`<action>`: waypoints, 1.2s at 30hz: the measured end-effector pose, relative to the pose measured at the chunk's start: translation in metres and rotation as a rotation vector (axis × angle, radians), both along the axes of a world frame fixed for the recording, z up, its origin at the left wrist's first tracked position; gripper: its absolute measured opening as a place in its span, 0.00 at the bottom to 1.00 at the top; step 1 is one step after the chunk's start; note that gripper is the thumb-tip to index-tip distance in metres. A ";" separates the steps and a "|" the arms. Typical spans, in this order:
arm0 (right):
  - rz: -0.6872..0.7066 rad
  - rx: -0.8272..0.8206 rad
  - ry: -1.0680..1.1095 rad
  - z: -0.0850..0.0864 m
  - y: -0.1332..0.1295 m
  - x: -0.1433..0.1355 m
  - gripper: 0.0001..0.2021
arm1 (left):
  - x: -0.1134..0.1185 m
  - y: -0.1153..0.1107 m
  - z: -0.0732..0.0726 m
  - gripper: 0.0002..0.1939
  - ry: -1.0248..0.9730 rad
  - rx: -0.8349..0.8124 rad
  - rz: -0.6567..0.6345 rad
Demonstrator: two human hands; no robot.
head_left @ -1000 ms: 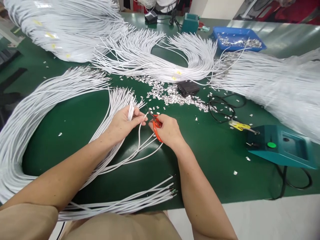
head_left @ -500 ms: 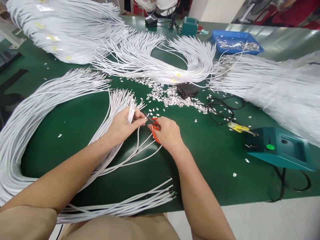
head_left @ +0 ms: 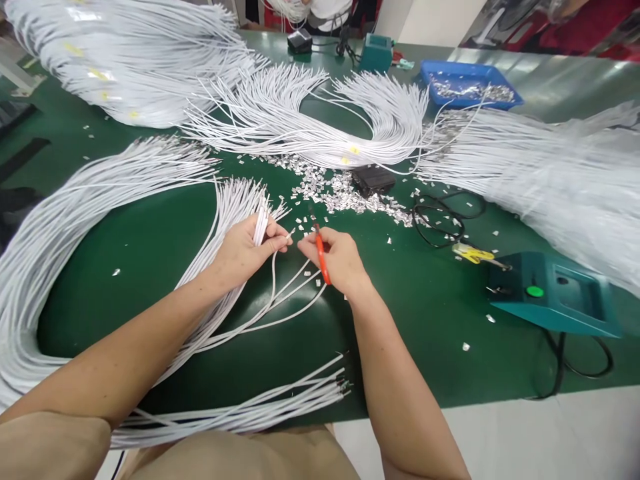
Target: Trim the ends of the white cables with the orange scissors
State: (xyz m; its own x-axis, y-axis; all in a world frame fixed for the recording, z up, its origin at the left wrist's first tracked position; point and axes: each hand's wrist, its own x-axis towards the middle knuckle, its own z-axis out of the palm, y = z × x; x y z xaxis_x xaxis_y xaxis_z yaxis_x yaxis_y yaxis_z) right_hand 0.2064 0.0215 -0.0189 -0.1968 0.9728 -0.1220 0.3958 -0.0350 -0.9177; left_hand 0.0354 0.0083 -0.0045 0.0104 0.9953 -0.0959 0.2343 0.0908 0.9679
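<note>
My left hand [head_left: 247, 247] is closed on white cables [head_left: 261, 225], with one cable end pinched out between thumb and fingertip. Just right of it, my right hand [head_left: 340, 259] grips orange-handled scissors [head_left: 321, 255], their dark tips pointing away from me and apart from the pinched end. A curved bundle of white cables [head_left: 200, 267] runs under my left forearm, its cut ends fanned out behind the hand. Several loose cables [head_left: 280, 300] pass below both hands. Nearer me, another group of cable ends [head_left: 320, 393] lies along the table's front edge.
Silvery scraps [head_left: 340, 193] are strewn beyond my hands around a black block [head_left: 373, 180]. Big cable bundles [head_left: 125, 60] fill the back and right. A blue tray [head_left: 470, 103] holds more scraps. A teal device [head_left: 560, 293], with yellow-handled cutters [head_left: 473, 253] beside it, stands at right.
My right hand has drawn the scissors slightly away from the pinched cable end and turned them more upright. The left hand keeps its grip on the cables.
</note>
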 end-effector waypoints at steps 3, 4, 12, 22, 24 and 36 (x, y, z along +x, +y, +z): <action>-0.079 -0.111 0.374 0.003 0.001 -0.003 0.10 | 0.000 -0.001 -0.006 0.13 0.029 0.021 -0.011; -0.090 -0.139 0.440 0.004 0.001 -0.005 0.10 | 0.000 -0.001 -0.007 0.13 0.037 0.029 -0.014; -0.212 -0.284 0.608 -0.002 -0.002 -0.016 0.07 | 0.002 -0.006 -0.011 0.11 0.164 0.124 0.011; -0.330 -0.296 0.787 -0.008 -0.011 -0.038 0.05 | 0.001 -0.003 -0.009 0.13 -0.048 0.065 -0.015; -0.361 -0.268 0.754 -0.012 -0.010 -0.039 0.06 | 0.003 -0.005 -0.008 0.14 -0.099 0.049 -0.034; -0.342 -0.013 0.502 -0.006 -0.006 -0.027 0.09 | -0.004 0.002 -0.008 0.18 -0.553 -0.340 -0.098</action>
State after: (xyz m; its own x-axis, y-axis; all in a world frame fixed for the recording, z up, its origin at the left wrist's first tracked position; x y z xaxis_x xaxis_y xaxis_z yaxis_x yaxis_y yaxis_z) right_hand 0.1793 0.0157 -0.0247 0.0905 0.9901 -0.1074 -0.1205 -0.0962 -0.9880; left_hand 0.0311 0.0103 -0.0128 0.2374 0.9023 -0.3599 -0.2667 0.4168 0.8690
